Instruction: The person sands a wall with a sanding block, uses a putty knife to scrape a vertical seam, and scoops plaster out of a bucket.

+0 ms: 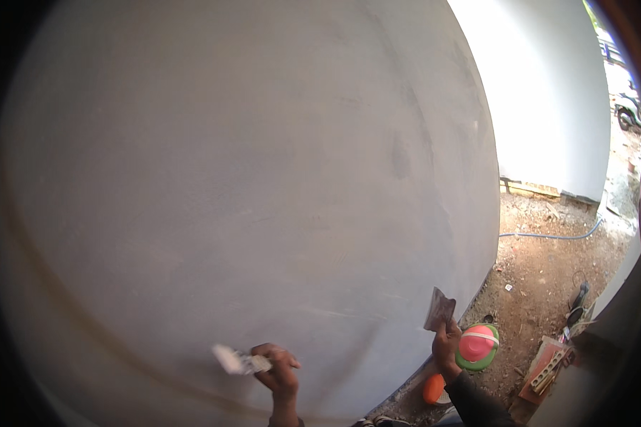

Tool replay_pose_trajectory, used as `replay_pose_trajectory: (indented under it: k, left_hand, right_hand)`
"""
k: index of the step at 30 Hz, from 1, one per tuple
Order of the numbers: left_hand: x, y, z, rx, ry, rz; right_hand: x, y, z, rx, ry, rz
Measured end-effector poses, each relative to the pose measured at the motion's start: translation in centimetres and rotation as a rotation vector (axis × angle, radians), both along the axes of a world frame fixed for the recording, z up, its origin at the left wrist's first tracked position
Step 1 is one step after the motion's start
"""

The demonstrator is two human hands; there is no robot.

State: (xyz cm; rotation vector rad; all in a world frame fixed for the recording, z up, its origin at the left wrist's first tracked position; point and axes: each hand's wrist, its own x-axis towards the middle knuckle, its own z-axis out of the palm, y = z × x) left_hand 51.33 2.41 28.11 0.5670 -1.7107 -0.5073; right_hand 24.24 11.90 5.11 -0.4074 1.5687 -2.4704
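Observation:
A broad grey plastered wall [263, 178] fills most of the view. Low on it, my left hand [279, 366] is closed around a putty knife [229, 359] whose whitish, smeared end points left; whether it touches the wall I cannot tell. Near the wall's right lower edge, my right hand [446, 350] grips a flat scraper [440, 309] with its wide blade upward. Just right of that hand, a pink and green rounded object with a pale band [478, 344] sits on the ground. An orange container [434, 389] is partly hidden below my right wrist.
Bare brown soil [530, 274] lies right of the wall, crossed by a blue hose [548, 235]. A bright white wall [548, 99] stands behind. Boards and debris [548, 370] lie at lower right. A parked scooter [628, 112] shows far right.

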Motion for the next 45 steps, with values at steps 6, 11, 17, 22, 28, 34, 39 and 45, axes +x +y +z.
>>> replay_pose_trajectory:
  k: [6,11,17,22,28,34,39,45]
  left_hand:
    - [-6.8,1.2,-5.2,0.251,-0.089,-0.125]
    - [-11.7,-0.9,-6.1,0.439,-0.094,-0.086]
    - [-16.9,-2.5,-2.1,0.422,0.159,-0.125]
    - [-17.5,0.3,-5.6,0.52,0.291,-0.068]
    - [-18.7,0.3,-1.4,0.491,0.329,-0.088]
    - [-18.3,1.8,-2.2,0.47,0.307,-0.049]
    - [-19.1,2.4,6.2,0.248,0.479,-0.079]
    - [-10.7,6.2,3.1,-0.136,0.842,0.001]
  right_hand:
    - [-1.0,4.8,-3.4,0.171,-0.008,0.191]
    - [-3.9,6.7,-6.3,0.112,-0.001,0.205]
    - [-8.1,9.0,-6.6,0.127,0.028,0.309]
    - [-11.2,10.1,-4.9,0.159,0.094,0.318]
    - [-13.6,10.7,-6.3,0.17,0.1,0.388]
    - [-14.4,10.3,-5.8,0.17,0.135,0.437]
    - [-14.5,9.6,-3.7,0.067,0.043,0.507]
    - [-17.3,2.1,2.3,0.051,0.187,0.378]
